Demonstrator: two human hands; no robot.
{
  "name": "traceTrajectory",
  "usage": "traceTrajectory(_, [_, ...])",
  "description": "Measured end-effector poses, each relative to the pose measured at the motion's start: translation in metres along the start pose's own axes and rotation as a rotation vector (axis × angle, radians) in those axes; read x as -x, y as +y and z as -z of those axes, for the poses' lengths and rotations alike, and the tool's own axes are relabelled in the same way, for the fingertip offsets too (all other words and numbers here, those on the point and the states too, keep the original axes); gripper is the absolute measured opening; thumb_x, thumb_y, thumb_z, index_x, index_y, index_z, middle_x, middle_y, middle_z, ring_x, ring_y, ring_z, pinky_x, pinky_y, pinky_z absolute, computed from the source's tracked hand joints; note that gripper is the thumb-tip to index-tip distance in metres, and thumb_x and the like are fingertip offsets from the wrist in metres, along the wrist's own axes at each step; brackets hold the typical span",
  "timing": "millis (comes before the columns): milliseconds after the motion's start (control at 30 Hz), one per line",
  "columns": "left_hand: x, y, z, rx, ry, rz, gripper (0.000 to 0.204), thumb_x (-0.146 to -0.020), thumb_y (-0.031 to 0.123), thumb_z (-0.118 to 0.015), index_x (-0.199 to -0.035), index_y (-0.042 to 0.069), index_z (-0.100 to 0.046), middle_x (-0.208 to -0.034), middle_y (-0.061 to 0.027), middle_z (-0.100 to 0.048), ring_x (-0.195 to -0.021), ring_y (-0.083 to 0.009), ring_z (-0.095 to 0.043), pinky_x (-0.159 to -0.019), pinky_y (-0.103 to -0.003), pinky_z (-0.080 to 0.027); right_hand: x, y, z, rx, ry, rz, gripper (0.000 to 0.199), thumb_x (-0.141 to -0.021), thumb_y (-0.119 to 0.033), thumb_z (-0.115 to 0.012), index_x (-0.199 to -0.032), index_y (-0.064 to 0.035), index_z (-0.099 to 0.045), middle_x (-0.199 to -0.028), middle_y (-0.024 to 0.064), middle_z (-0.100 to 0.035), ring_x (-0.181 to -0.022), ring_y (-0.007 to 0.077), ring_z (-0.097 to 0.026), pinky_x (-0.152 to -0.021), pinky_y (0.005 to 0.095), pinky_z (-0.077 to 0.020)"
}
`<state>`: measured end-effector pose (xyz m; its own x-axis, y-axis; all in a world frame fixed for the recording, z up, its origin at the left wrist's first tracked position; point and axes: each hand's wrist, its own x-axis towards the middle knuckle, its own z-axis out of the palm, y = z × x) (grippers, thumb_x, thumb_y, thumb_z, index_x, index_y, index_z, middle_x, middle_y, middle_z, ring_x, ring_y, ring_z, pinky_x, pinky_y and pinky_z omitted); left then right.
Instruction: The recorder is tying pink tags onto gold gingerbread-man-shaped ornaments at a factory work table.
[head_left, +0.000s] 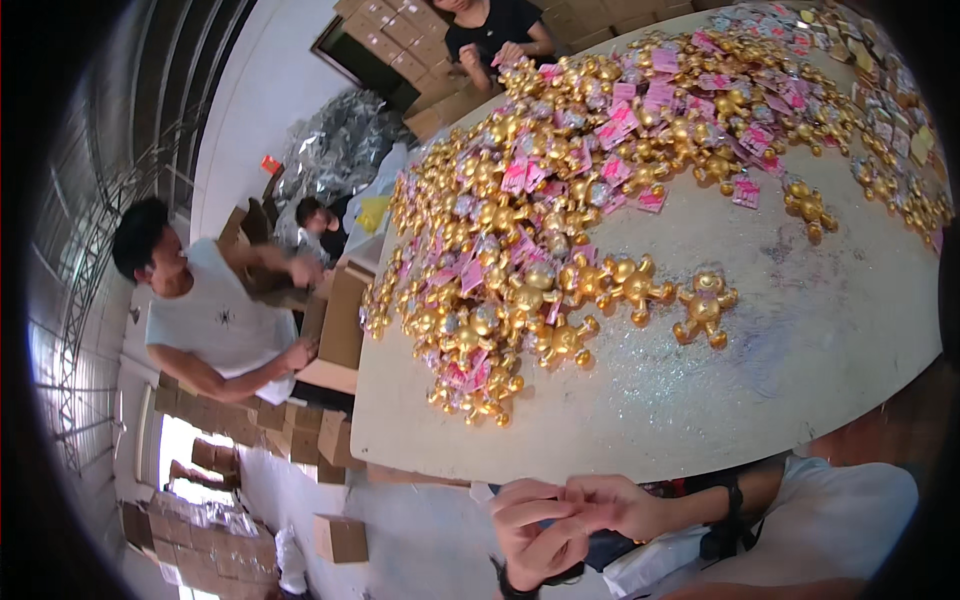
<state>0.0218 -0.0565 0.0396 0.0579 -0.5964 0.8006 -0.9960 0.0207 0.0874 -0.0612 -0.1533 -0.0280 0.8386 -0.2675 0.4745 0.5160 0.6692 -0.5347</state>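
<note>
Pinching fingertips together below table edge — left hand [535,535] and right hand [615,505] touch, both narrow; held item too small to tell. Gold toys [520,230] heaped on table [800,370], pink tags among them — one toy [705,305] lies apart. Most of pile apparently untouched.

Toys [560,200]: shiny gold bear figures, heaped across the table; one lone gold bear [705,305] sits apart.
Tags [612,130]: bright pink cards with pale print, scattered through the gold.
Table [800,380]: pale beige top, dusted with glittery specks.
Boxes [340,538]: plain brown cardboard, on the floor and stacked by the wall.
Bags [335,150]: silvery grey, crinkled and glossy.
Left hand [535,535]: a dark band at the wrist.
Right hand [620,505]: a black strap on the forearm, a white sleeve behind it.
Co-workers: one in a white T-shirt [215,320] with a small dark mark, one in a black top [495,25].
Floor [430,540]: light grey.
</note>
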Motion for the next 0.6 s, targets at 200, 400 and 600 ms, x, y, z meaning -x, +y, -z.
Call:
traceTrajectory(200, [0.013, -0.013, 0.052, 0.33, -0.791, 0.135, 0.029, -0.058, -0.009, -0.065, -0.084, 0.005, -0.064, -0.086, -0.0074, -0.052, -0.074, -0.0203, -0.058, -0.06, -0.031, -0.047, 0.052, -0.031, 0.034, 0.48, -0.477, -0.595, 0.018, -0.096, -0.02, -0.039, -0.093, -0.0065, -0.05, -0.077, 0.0045, -0.053, -0.066, 0.0176, -0.053, -0.063, 0.0314, -0.0421])
traceTrajectory(400, [0.074, -0.022, 0.083, 0.311, -0.721, 0.599, 0.022, -0.062, -0.015, -0.056, -0.073, 0.003, -0.057, -0.091, -0.0098, -0.05, -0.072, -0.022, -0.057, -0.064, -0.029, -0.049, 0.047, -0.04, 0.041, 0.747, -0.679, -0.778, 0.011, -0.089, -0.012, -0.041, -0.089, -0.0061, -0.05, -0.076, 0.0131, -0.055, -0.068, 0.0299, -0.055, -0.062, 0.0369, -0.042])
traceTrajectory(600, [0.112, -0.031, 0.091, 0.327, -0.415, 0.84, 0.02, -0.069, -0.018, -0.055, -0.078, 0.0, -0.053, -0.083, -0.0125, -0.055, -0.081, -0.0235, -0.059, -0.065, -0.032, -0.049, 0.035, -0.055, 0.04, 0.966, -0.473, -0.987, 0.014, -0.089, -0.015, -0.043, -0.092, -0.0055, -0.053, -0.076, 0.0129, -0.06, -0.071, 0.0322, -0.061, -0.064, 0.0382, -0.0456])
